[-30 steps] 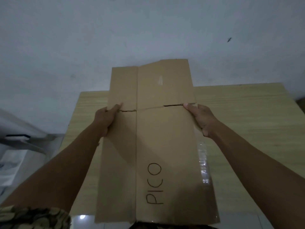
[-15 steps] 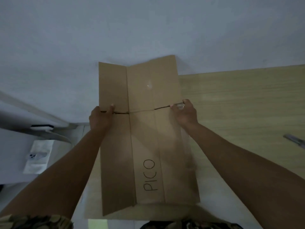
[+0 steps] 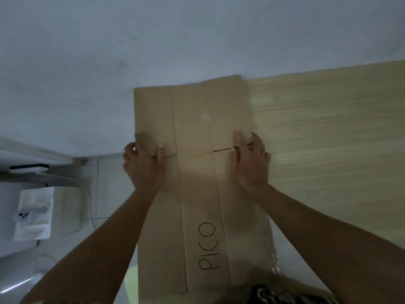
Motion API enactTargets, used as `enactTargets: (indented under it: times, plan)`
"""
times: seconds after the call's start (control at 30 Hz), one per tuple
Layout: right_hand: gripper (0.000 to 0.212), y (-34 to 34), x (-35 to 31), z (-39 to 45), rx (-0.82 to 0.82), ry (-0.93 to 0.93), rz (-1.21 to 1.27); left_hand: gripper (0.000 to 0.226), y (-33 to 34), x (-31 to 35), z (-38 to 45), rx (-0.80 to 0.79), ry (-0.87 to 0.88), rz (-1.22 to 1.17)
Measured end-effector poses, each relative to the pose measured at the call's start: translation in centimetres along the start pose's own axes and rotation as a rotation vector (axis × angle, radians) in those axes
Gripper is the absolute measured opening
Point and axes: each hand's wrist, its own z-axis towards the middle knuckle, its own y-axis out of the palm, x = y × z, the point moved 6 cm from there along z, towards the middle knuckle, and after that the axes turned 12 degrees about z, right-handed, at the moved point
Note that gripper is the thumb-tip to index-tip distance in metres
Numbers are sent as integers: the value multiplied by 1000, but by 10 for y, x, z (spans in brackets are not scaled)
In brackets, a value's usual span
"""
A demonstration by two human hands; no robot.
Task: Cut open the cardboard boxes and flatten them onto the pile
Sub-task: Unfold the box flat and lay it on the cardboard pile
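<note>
Cardboard box (image 3: 197, 183), flattened and marked "PICO", hung partly over the wooden table (image 3: 328, 139); my left hand (image 3: 143, 167) and right hand (image 3: 249, 165) gripped its side edges, fingers curled.

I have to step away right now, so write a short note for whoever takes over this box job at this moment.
Left hand grips the left edge of the flattened box; right hand grips its right edge, both at the flap slits.
The box, marked PICO, is cut open and flat, held over the left end of the wooden table.
Left: lay it on the pile, which is not in view, then any remaining boxes.
</note>
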Motion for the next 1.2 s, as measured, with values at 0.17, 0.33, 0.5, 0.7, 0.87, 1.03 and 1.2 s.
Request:
enactTargets:
  times: [0.17, 0.33, 0.5, 0.7, 0.87, 1.03, 1.2]
  plan:
    - [62, 26, 1, -3, -85, -173, -37, 70, 28, 11, -5, 20, 173, 35]
    - [64, 27, 3, -2, -71, -196, -75, 72, 34, 10, -2, 41, 214, 55]
    - [64, 1, -6, -1, -42, -167, -24, 74, 19, 36, -4, 73, 340, 155]
    - [57, -85, 15, 1, 139, -228, -1, 68, -18, 136, -42, 138, 623, 120]
    - [49, -195, 66, -17, 386, -258, -22, 61, -48, 245, -104, 253, 875, 7]
    - [48, -305, 144, -61, 540, -193, -68, 57, -62, 351, -202, 325, 1080, -87]
    - [49, -412, 233, -115, 638, -105, -107, 57, -68, 452, -313, 361, 1218, -148]
